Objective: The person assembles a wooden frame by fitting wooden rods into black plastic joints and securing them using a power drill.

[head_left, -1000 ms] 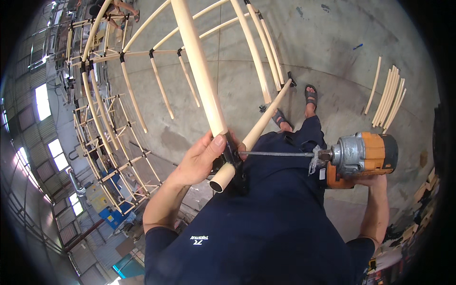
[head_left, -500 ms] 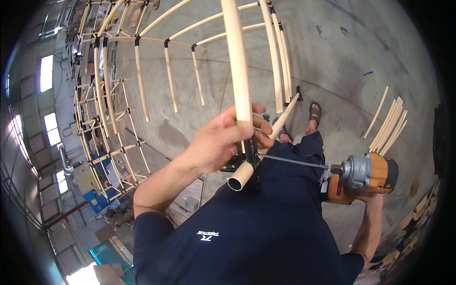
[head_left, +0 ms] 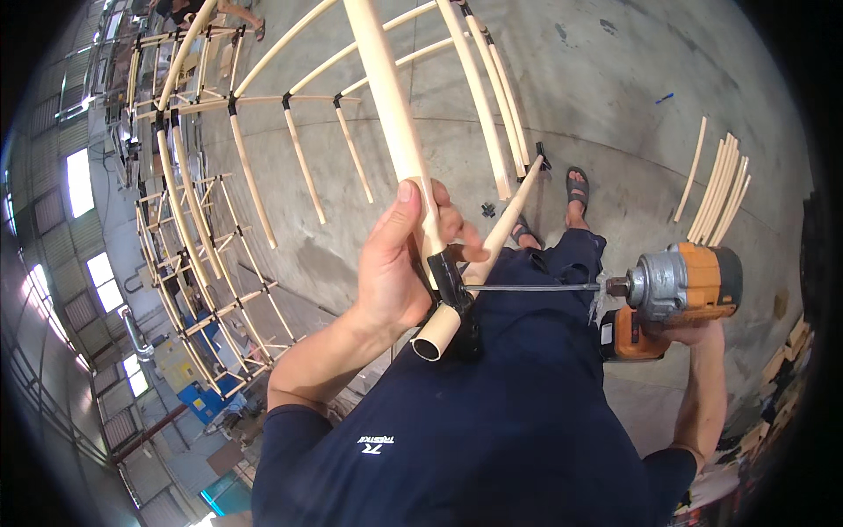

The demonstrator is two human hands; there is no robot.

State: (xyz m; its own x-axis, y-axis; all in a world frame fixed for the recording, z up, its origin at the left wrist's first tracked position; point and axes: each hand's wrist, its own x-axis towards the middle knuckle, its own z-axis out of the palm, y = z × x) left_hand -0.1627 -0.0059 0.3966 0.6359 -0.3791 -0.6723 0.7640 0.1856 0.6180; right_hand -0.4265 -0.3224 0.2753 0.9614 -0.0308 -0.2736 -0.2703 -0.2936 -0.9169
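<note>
My left hand [head_left: 395, 255] is wrapped around a long pale pipe [head_left: 386, 97], its thumb lying along the pipe. The pipe's lower end sits in a black joint [head_left: 448, 279]. Below, a second pale pipe [head_left: 436, 332] passes through the joint, its hollow end facing me and its far part slanting toward my feet. In my right hand [head_left: 689, 332] is an orange and grey cordless impact driver [head_left: 680, 285], held by its handle. Its long thin driver bit [head_left: 536, 288] reaches left to the joint; whether the tip sits in a screw I cannot tell.
Frames of pale pipes and black joints [head_left: 285, 101] stand ahead and to the left. Several loose pipes [head_left: 722, 189] lie on the concrete floor at right. A small black joint [head_left: 488, 210] lies near my feet [head_left: 575, 198]. Another person's leg [head_left: 246, 16] shows at the far left.
My left hand has shifted its hold, the thumb now up along the pipe, and the black joint shows more. The upright pipe leans further left. The bit stays at the joint.
</note>
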